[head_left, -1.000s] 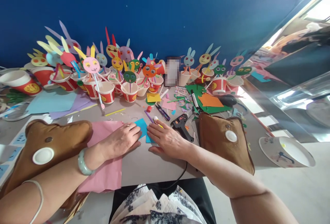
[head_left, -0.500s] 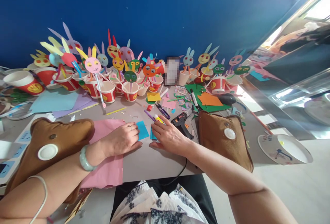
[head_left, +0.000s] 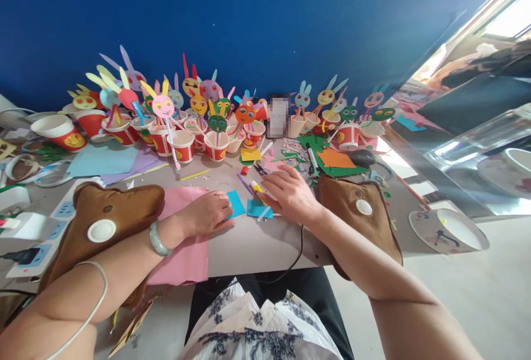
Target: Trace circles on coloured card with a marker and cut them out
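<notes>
My left hand (head_left: 207, 214), fingers curled together, grips the left edge of a small blue piece of paper (head_left: 237, 204) on the table. A second blue paper piece (head_left: 254, 207) lies just to its right, with a short whitish translucent strip (head_left: 263, 214) across it. My right hand (head_left: 291, 194) is raised over the table with its fingers stretched out and nothing visibly held. Near its fingertips are a yellow and white tube (head_left: 257, 188) and a purple pen (head_left: 245, 184). The hand hides what lies beneath it.
Red paper cups (head_left: 181, 144) holding paper rabbit figures line the blue wall. Brown cushions (head_left: 124, 210) lie at both sides, with pink paper (head_left: 186, 255) under my left wrist. A power strip (head_left: 58, 233) is far left; a black cord (head_left: 299, 249) crosses the front edge.
My right hand has lifted off the right blue paper and moved right and up, uncovering the paper and the whitish strip. My left hand stays on its blue paper. The view has shifted slightly.
</notes>
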Demonstrator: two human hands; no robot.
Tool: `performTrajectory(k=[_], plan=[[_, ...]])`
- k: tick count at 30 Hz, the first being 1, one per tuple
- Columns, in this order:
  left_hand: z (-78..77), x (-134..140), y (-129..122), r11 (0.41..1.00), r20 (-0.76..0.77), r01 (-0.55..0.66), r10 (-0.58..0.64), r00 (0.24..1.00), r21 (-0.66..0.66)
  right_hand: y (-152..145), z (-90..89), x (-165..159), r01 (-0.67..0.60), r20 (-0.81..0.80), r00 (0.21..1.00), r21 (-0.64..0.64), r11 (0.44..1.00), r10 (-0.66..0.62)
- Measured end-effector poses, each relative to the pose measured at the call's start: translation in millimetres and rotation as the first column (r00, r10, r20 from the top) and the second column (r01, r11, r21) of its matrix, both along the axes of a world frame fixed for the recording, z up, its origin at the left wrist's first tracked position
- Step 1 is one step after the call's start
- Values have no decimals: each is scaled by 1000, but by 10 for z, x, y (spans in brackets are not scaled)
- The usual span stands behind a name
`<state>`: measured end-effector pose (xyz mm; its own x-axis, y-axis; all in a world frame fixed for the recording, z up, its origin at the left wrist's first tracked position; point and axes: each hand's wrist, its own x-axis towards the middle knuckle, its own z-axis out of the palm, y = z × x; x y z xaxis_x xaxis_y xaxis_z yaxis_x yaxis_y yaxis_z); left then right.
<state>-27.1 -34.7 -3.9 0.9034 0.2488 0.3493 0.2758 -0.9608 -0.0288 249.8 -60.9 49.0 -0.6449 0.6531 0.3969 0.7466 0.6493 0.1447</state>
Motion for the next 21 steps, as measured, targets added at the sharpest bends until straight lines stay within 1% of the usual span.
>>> performTrajectory(k=[2,4,5,7,9,11,12,14,16,18,20,21], plan=[[-30,3,11,1000,8,-2,2,1000,14,-1,127,165,168,35,985,-44,985,-167],[-39,6,13,1000,-3,-1,1,1000,15,10,210,409,355,92,933,-74,932,-348],[-35,8,12,1000,-15,-2,3,1000,14,18,232,552,443,127,894,-93,892,-431],[-19,10,9,1000,-35,-12,12,999,12,34,241,842,621,166,782,-132,772,-601],[-4,15,7,1000,-60,-17,16,998,-7,37,211,1086,731,171,681,-214,648,-712],[-3,26,12,999,-76,-13,10,997,-29,21,147,1242,737,183,671,-264,622,-718],[-8,33,18,1000,-75,-1,-1,997,-31,9,106,1287,731,180,676,-283,621,-714],[-23,44,34,999,-56,19,-21,998,-37,-13,13,1331,707,153,698,-303,639,-699],[-36,48,53,998,-49,46,-48,998,-32,-18,-70,1351,711,77,687,-276,646,-723],[-36,43,66,999,-55,44,-45,997,-27,0,-123,1379,698,31,691,-288,656,-722],[-22,33,70,999,-68,37,-39,997,-24,31,-147,1429,717,-33,647,-316,622,-762],[-13,27,68,999,-73,34,-36,997,-26,46,-156,1462,733,-73,611,-324,598,-789]])
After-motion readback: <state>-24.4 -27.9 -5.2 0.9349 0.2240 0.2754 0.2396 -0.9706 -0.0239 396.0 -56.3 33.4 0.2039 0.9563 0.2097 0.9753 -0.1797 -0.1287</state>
